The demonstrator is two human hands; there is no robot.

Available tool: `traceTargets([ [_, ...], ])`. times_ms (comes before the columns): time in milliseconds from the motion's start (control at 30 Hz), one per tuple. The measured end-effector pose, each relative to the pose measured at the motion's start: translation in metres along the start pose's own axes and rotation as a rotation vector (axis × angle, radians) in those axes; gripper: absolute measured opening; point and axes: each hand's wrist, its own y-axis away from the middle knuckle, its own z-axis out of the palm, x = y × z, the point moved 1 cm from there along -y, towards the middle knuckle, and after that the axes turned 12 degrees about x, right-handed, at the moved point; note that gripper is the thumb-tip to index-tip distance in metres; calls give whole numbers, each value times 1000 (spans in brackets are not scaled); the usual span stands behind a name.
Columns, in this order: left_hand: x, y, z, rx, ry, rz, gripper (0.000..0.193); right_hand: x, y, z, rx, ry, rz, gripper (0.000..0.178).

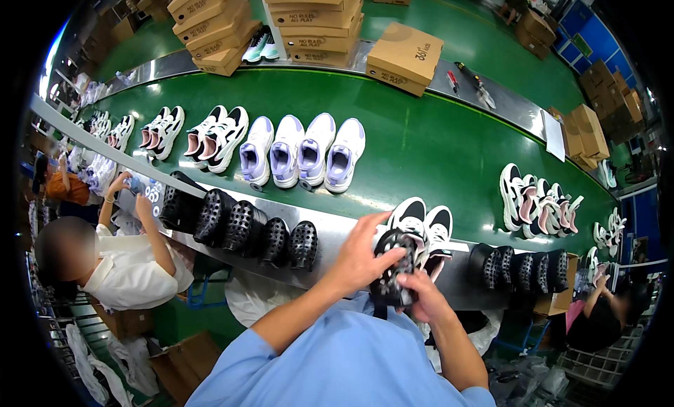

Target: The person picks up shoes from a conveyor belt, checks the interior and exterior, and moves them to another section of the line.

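Note:
In front of my body, a black plastic shoe form full of holes (387, 282) is held between both hands. My left hand (359, 256) grips its left side, the thumb lying across the top. At the lower right end, my right hand (423, 298) closes on it with thumb and fingers. Just beyond, a pair of black-and-white sneakers (438, 228) stands at the near edge of the green conveyor belt (407, 151), partly hidden by the form and my left hand.
White-and-lilac sneakers (284, 151) stand left on the belt; black, white and pink ones (537, 203) stand right. Black forms line the metal ledge, both left (246, 228) and right (519, 266). Shoe boxes (404, 56) sit along the far rail. Co-workers sit left (133, 266) and right (597, 319).

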Motion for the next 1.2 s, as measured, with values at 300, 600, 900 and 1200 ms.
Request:
traceTargets([
  [300,-60,11,63,-85,25,-444,24,-9,51,-2,480,1401,-662,66],
  [600,-62,-10,79,-122,-416,418,28,-7,46,-46,509,1379,-590,44],
  [900,-96,-26,99,-600,-338,328,16,31,-60,-37,821,1583,-814,26],
  [1200,-106,-26,84,-623,-259,105,15,63,-96,-40,742,1505,-1157,11],
])
